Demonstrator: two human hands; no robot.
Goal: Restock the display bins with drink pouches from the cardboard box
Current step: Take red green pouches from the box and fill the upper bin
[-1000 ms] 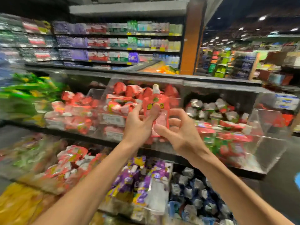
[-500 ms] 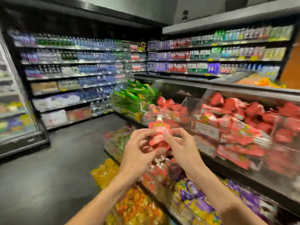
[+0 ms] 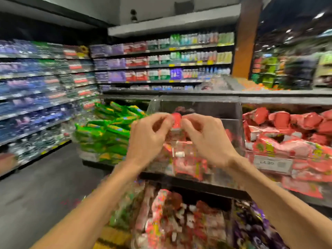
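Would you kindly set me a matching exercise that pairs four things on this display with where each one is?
Things
1. green pouches
2. purple pouches
3. price label
4. red pouch

Places
A. pinched between the left hand and the right hand
B. lower tier, bottom right
C. front of the clear bin right of the hands
D. upper tier, left of the hands

Pairs: 1-D, 2-B, 3-C, 4-A
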